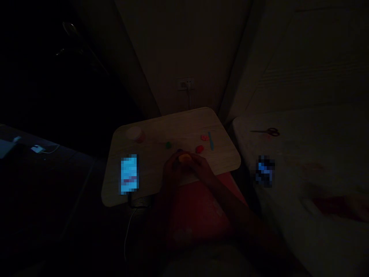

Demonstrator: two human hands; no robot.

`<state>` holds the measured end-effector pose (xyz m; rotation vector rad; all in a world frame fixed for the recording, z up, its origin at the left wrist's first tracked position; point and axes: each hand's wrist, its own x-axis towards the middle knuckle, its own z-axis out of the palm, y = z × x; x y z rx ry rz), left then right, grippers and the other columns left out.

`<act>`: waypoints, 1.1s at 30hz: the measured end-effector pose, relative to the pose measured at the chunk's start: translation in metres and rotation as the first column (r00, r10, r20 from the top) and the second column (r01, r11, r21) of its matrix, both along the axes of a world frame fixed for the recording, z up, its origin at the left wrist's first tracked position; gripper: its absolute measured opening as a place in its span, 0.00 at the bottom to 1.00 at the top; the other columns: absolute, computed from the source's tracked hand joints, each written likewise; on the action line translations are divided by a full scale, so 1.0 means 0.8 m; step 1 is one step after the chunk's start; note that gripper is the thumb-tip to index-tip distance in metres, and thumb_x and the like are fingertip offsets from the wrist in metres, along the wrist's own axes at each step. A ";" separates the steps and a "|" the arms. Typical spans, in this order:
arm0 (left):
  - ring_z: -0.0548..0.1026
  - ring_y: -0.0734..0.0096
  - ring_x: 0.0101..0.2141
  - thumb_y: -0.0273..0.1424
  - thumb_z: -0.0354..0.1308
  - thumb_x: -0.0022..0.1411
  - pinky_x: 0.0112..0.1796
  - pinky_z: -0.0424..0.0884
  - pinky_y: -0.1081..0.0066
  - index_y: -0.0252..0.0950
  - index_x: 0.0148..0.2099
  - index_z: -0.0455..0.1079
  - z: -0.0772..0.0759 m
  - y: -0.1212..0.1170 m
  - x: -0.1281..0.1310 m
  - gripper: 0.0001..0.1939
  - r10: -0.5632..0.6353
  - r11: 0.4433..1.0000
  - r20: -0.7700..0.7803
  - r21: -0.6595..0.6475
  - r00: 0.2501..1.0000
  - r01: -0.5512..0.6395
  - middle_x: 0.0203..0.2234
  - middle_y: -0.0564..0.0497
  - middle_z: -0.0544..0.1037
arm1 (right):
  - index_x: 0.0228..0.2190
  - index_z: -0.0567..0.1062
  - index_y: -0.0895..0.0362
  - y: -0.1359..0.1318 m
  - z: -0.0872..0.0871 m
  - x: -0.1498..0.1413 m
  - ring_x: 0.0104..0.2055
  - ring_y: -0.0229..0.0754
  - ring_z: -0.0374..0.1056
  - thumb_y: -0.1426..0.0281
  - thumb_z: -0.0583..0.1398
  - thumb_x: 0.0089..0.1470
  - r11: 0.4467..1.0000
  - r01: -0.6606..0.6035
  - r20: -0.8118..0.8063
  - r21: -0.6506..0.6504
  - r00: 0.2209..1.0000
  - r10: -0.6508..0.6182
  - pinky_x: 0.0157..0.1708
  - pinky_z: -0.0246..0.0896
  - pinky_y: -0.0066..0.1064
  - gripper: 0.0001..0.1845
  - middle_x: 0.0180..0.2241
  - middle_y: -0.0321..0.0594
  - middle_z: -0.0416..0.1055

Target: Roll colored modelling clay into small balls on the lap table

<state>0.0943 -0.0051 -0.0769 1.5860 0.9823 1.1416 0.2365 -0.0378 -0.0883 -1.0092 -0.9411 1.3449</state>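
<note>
The room is very dark. My left hand (170,166) and my right hand (201,164) meet over the near side of a small wooden-topped table (155,169). Between them is an orange lump of modelling clay (185,158), with the fingers of both hands closed around it. Just beyond my fingers is a small dark lump (180,151), partly hidden. A red clay lump (199,149) lies right of my hands, a pink textured piece (204,137) behind it. Beside that lies a light blue plastic knife (211,141). Left of these is a green lump (168,145).
A tub with a pale lid (135,134) stands at the table's back left. A lit, pixelated screen (129,175) is at the left edge, a cable below. On a pale surface to the right lie scissors (272,132) and another blurred screen (265,171). A wall socket (186,84) holds a plug.
</note>
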 end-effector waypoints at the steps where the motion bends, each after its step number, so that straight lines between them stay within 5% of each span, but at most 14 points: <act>1: 0.80 0.57 0.46 0.48 0.66 0.62 0.48 0.77 0.62 0.36 0.51 0.77 -0.001 0.000 0.000 0.24 0.001 1.000 0.013 -0.007 1.000 -0.001 0.46 0.43 0.83 | 0.42 0.79 0.58 0.000 0.000 0.000 0.25 0.38 0.69 0.44 0.67 0.51 1.000 0.002 0.012 0.003 1.000 -0.002 0.24 0.68 0.28 0.31 0.30 0.37 0.77; 12: 0.78 0.61 0.40 0.53 0.54 0.69 0.44 0.75 0.64 0.36 0.46 0.74 -0.007 -0.002 -0.001 0.24 -0.002 0.990 -0.092 0.141 0.996 0.015 0.38 0.45 0.79 | 0.33 0.75 0.58 -0.005 0.001 0.004 0.20 0.35 0.62 0.43 0.58 0.61 0.999 -0.025 0.164 0.047 0.986 0.017 0.21 0.57 0.26 0.29 0.20 0.32 0.67; 15: 0.79 0.55 0.46 0.54 0.54 0.69 0.49 0.75 0.60 0.35 0.51 0.75 -0.012 -0.003 -0.001 0.27 0.016 0.994 -0.104 0.108 0.994 -0.004 0.43 0.41 0.81 | 0.34 0.76 0.58 -0.006 0.003 0.004 0.19 0.34 0.59 0.41 0.58 0.60 0.999 -0.041 0.146 0.023 0.989 0.037 0.20 0.54 0.26 0.31 0.18 0.31 0.65; 20: 0.79 0.60 0.35 0.53 0.54 0.70 0.40 0.76 0.63 0.34 0.42 0.78 -0.011 -0.002 -0.001 0.26 -0.016 0.999 -0.126 0.041 0.992 0.021 0.35 0.44 0.83 | 0.33 0.76 0.57 -0.006 0.002 0.004 0.18 0.34 0.54 0.41 0.58 0.60 0.999 -0.040 0.143 0.018 0.989 0.037 0.18 0.48 0.26 0.31 0.17 0.30 0.61; 33: 0.79 0.61 0.31 0.52 0.57 0.67 0.33 0.75 0.66 0.34 0.41 0.81 0.001 -0.007 -0.003 0.25 -0.040 0.998 -0.054 -0.052 0.998 0.038 0.31 0.46 0.83 | 0.28 0.73 0.56 -0.004 -0.008 0.005 0.18 0.32 0.50 0.42 0.63 0.55 0.997 -0.052 0.017 -0.053 0.998 0.053 0.18 0.45 0.25 0.29 0.17 0.29 0.59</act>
